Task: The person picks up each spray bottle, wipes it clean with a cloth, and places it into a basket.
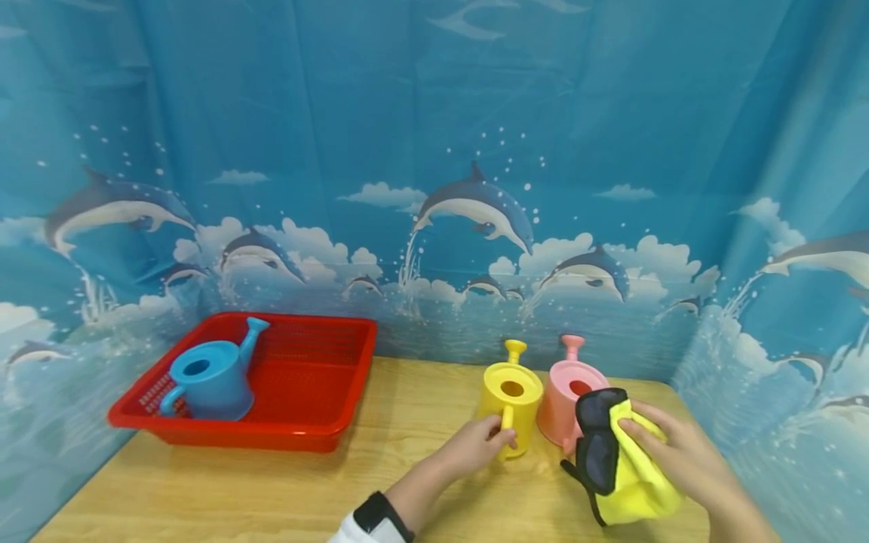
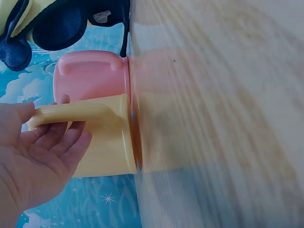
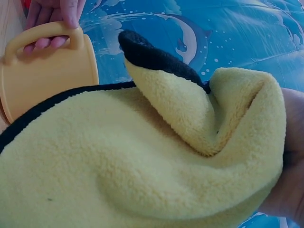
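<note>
My left hand [image 1: 477,446] grips the handle of a yellow toy watering can [image 1: 524,413], its fingers through the handle loop in the left wrist view. The can stands upright on the table, its spout toward the back. Close on its right stands a pink watering can [image 1: 560,400], partly covered by a cloth. That yellow and dark fleecy cloth [image 1: 638,483] hangs bunched from my right hand [image 1: 686,452], pinched between thumb and fingers. In the right wrist view the cloth [image 3: 118,156] hides most of the right hand's fingers.
A red plastic basket [image 1: 285,440] stands at the back left of the wooden table [image 1: 271,490]. Inside it sits a blue watering can [image 1: 216,391], spout toward the back right. A blue dolphin-print curtain [image 1: 380,113] hangs behind the table and along both sides.
</note>
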Action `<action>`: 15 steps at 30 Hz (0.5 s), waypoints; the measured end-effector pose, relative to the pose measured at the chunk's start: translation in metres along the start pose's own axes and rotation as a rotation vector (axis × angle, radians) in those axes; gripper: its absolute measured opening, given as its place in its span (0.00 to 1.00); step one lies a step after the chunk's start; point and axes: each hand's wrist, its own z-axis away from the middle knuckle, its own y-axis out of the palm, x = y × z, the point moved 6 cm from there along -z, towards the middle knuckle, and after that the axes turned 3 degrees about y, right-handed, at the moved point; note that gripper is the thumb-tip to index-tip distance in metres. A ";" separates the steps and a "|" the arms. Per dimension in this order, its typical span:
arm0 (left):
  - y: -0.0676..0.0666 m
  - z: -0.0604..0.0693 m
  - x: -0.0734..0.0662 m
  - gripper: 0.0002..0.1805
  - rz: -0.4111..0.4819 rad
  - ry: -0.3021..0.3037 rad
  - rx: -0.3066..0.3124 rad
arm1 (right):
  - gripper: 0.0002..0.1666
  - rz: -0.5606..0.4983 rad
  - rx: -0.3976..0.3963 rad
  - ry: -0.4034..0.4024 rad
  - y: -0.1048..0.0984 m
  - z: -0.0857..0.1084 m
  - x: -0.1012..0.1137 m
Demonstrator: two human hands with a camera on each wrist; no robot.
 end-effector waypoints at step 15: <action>-0.011 0.001 -0.007 0.13 0.106 0.005 -0.128 | 0.44 -0.011 0.029 0.029 0.000 -0.001 -0.001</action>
